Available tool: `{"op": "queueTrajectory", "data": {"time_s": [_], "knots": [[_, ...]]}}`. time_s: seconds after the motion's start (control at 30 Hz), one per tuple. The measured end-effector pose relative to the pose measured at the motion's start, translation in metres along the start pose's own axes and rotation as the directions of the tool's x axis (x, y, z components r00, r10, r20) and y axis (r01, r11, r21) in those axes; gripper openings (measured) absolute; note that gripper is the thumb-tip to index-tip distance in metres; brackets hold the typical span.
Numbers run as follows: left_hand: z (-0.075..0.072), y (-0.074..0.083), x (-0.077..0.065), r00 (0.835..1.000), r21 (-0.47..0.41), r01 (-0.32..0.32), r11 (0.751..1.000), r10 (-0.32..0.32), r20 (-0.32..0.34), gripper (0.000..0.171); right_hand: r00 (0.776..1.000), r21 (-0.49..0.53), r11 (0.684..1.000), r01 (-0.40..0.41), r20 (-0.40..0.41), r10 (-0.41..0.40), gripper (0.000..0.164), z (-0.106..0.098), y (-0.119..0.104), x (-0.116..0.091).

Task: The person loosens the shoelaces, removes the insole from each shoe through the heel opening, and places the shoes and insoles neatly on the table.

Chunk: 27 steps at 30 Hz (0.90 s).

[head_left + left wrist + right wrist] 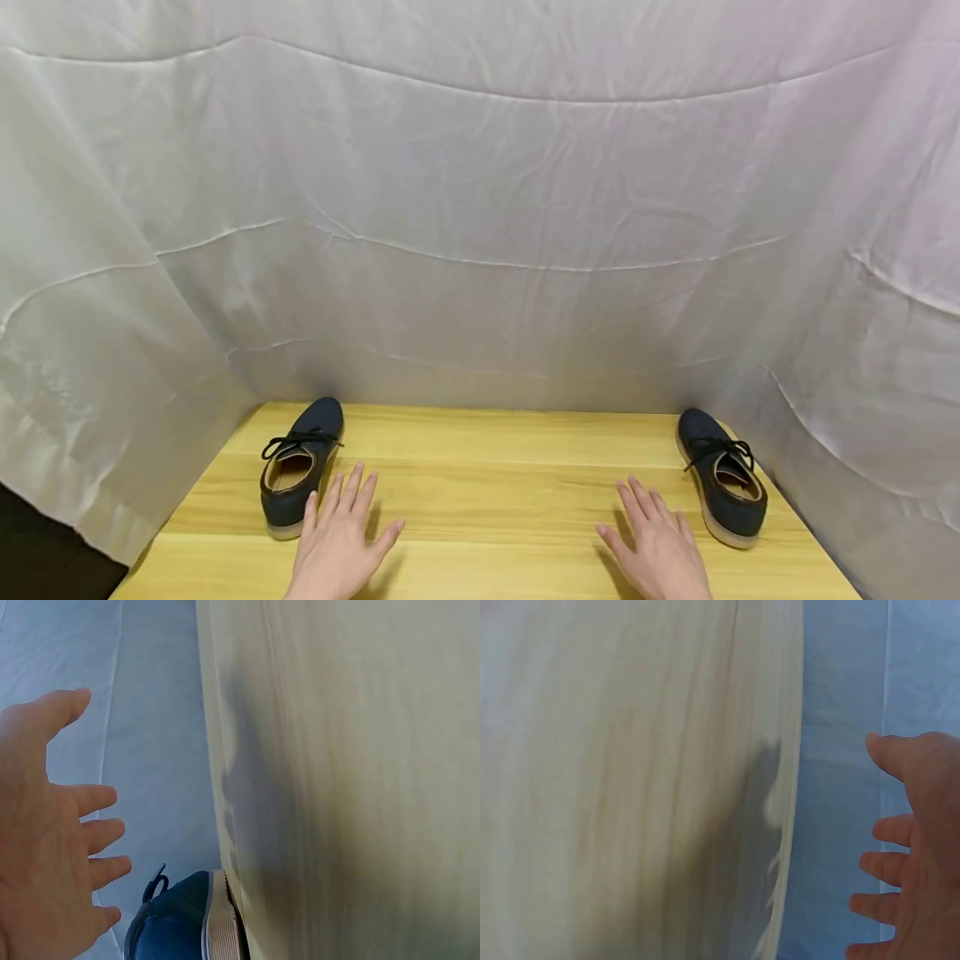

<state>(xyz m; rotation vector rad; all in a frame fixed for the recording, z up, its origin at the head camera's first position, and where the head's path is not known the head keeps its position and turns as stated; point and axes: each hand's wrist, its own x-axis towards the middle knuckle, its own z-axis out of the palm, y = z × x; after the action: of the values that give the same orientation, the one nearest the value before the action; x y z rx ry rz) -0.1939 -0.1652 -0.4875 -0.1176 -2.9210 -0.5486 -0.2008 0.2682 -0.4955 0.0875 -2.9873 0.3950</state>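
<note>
Two dark navy lace-up shoes stand on a wooden table, toes toward the back. The left shoe (318, 417) is at the table's left side, its black laces tied in a bow; the right shoe (701, 429) is at the right side, also tied. My left hand (339, 533) hovers over the wood just right of the left shoe, fingers spread and holding nothing. To the left of the right shoe, my right hand (658, 546) is likewise spread and bare. In the left wrist view, part of the shoe (176, 919) shows below the left hand (52, 832). The right wrist view holds only the right hand (922, 847).
Light wood tabletop (495, 500) spans the space between the shoes. A pale grey satin curtain (480, 183) hangs behind it and along both sides. A dark area (45, 550) shows at the lower left, below the curtain's edge.
</note>
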Motion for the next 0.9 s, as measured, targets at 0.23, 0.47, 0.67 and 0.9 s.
{"op": "queueTrajectory", "data": {"time_s": [0.23, 0.47, 0.67, 0.9], "knots": [[-0.001, 0.002, -0.003, 0.998, -0.008, 0.004, 1.000, -0.004, -0.061, 0.079, 0.993, 0.012, 0.999, 0.035, -0.113, -0.033, 0.076, 0.000, -0.007, -0.003], [-0.007, 0.003, -0.004, 0.968, -0.039, -0.054, 0.998, 0.043, -0.247, 0.058, 0.956, 0.086, 0.990, 0.108, -0.284, -0.080, 0.061, -0.001, -0.021, 0.001], [-0.013, 0.004, -0.005, 0.900, -0.082, -0.094, 0.992, 0.050, -0.434, 0.048, 0.911, 0.141, 0.974, 0.175, -0.399, -0.106, 0.053, -0.003, -0.041, 0.011], [-0.022, 0.001, -0.003, 0.794, -0.110, -0.119, 0.987, 0.028, -0.608, 0.043, 0.861, 0.188, 0.946, 0.263, -0.488, -0.142, 0.049, -0.008, -0.071, 0.025]]}}
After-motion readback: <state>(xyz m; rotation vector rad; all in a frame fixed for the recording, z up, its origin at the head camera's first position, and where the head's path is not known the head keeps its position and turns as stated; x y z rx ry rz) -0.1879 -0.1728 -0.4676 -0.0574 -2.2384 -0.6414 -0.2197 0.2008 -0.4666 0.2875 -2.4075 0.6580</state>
